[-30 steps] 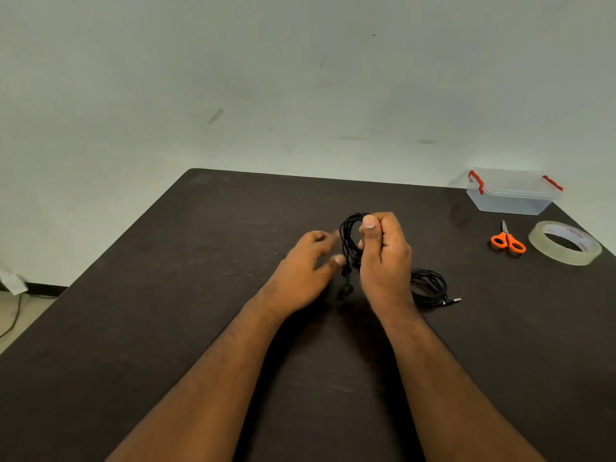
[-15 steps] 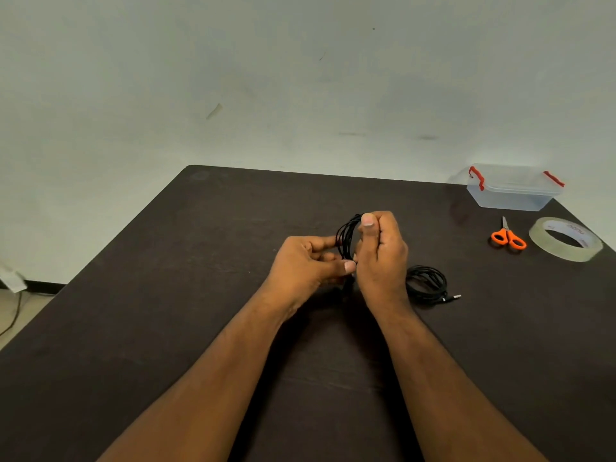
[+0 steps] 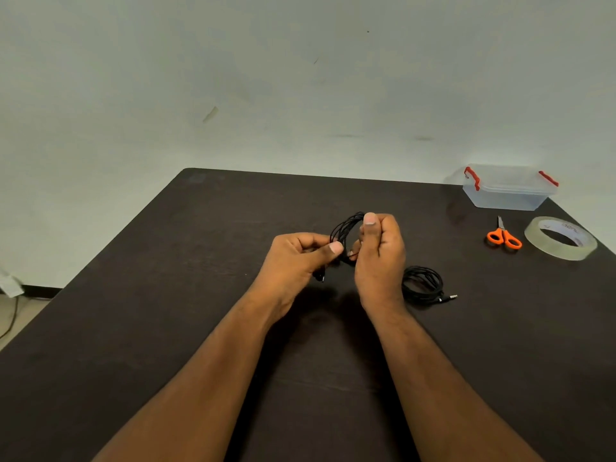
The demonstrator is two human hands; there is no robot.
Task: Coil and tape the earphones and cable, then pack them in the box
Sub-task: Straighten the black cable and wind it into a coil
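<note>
A: From the head view, what do the hands have?
B: The right hand [image 3: 380, 255] grips the coiled earphones [image 3: 346, 233] above the dark surface [image 3: 166, 311], thumb up; the left hand [image 3: 295, 261] pinches the same coil from nine o'clock.
A: And the cable?
B: The coiled cable [image 3: 422, 284] lies at the right hand's four o'clock. The box [image 3: 506, 191], scissors [image 3: 503, 235] and tape roll [image 3: 560, 237] sit toward two o'clock.

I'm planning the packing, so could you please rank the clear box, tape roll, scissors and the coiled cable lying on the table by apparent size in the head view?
1. Clear box
2. Tape roll
3. Coiled cable and scissors: too alike to rank.
</note>
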